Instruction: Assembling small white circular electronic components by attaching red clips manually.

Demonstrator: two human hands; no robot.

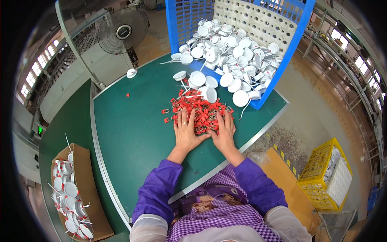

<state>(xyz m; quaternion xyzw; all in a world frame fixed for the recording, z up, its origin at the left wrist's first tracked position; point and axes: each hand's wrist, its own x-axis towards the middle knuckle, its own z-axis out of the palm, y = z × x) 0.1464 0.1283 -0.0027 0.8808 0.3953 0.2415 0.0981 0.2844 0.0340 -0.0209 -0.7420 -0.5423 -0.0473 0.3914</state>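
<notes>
A heap of small red clips (205, 113) with metal parts lies on the green tabletop (133, 133). My left hand (186, 130) rests flat on the near left side of the heap, its fingers stretched out. On the near right side lies my right hand (224, 130), fingers extended as well, the two thumbs almost meeting. Neither hand grips anything that shows. Just beyond the heap, and partly over it, are several round white discs (197, 79) with short wires. Clips under my palms and fingers are hidden.
A blue crate (278, 68) on its side spills white discs at the back. A lone disc (131, 73) and one red clip (127, 95) lie far left. A cardboard box (94, 189) of discs stands left, a yellow crate (312, 181) right. A fan (123, 31) stands beyond the table.
</notes>
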